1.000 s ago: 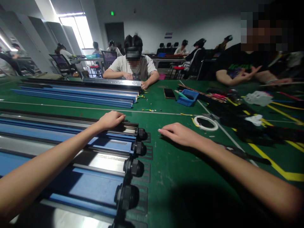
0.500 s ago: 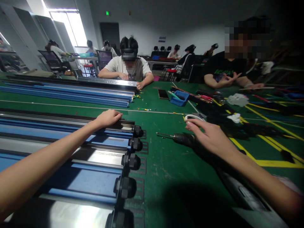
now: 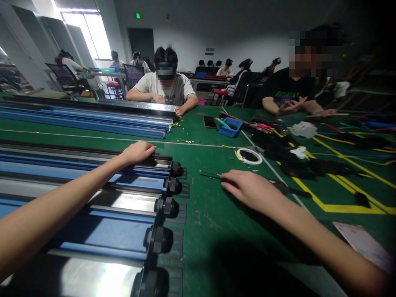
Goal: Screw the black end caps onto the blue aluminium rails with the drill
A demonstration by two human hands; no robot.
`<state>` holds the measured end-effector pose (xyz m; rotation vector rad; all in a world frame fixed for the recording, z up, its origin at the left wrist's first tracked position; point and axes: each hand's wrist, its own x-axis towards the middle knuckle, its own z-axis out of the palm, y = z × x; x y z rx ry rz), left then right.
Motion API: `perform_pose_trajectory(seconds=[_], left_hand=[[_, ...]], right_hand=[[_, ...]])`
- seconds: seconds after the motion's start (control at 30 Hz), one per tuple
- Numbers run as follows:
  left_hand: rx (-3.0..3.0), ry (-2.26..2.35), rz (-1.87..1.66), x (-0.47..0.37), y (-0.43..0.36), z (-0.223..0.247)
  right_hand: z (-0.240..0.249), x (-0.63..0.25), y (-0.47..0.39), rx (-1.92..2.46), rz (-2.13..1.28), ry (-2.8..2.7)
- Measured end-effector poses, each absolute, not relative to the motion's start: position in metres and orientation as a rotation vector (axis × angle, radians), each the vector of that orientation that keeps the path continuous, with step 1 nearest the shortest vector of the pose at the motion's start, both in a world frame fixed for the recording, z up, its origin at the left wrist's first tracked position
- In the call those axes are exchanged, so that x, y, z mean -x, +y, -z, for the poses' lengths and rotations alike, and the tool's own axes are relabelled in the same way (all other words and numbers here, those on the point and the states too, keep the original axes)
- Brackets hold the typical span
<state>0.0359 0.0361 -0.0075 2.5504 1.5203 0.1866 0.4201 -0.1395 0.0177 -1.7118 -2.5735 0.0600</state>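
Observation:
My left hand (image 3: 138, 152) lies over the farthest of several long metal rails, near its right end, with its fingers curled down against the rail (image 3: 162, 161). Black round fittings (image 3: 167, 207) stick out from the rail ends. To the right, my right hand (image 3: 247, 185) is closed around a dark screwdriver, whose thin metal bit (image 3: 210, 173) points left toward the rails. The palm and fingers hide the handle. Just beyond the right hand, a white ring-shaped coil (image 3: 261, 158) lies on the green table (image 3: 204, 251).
A blue bin (image 3: 229, 128) and a phone (image 3: 210, 122) lie farther back. More blue rails (image 3: 123, 127) stretch across the left, with a person (image 3: 182, 88) working behind them. Dark cables (image 3: 278, 144) cover the right side, where another person (image 3: 286, 93) sits.
My right hand has moved down and slightly left from the white coil to the screwdriver, its fingers closing there. The left hand has stayed on the rail. The view has shifted slightly.

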Motion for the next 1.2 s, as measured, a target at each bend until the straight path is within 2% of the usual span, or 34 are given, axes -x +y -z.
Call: perform_pose_trajectory(seconds=[0.2,0.43,0.6,0.77,0.9,1.2], left_hand=[[-2.564,1.513,-0.192,-0.035,0.037,0.009],[-2.571,1.546,-0.17,-0.036,0.037,0.01],[-2.563,1.552,-0.182,-0.037,0.036,0.01],[-2.554,1.545,-0.188,-0.036,0.035,0.009],[-2.557,1.534,-0.191,-0.036,0.035,0.008],[-2.531,1.548,-0.191,-0.037,0.033,0.007]], right_hand=[[-0.005,-0.376,-0.124,1.87,0.299,-2.826],[-0.003,-0.372,-0.118,1.905,0.349,-2.896],[-0.009,-0.379,-0.11,1.547,-0.024,-2.87],[-0.024,-0.372,-0.09,1.348,-0.444,-2.568],[-0.026,-0.369,-0.065,1.346,-0.568,-2.419],[0.011,-0.374,-0.041,1.328,-0.748,-2.232]])
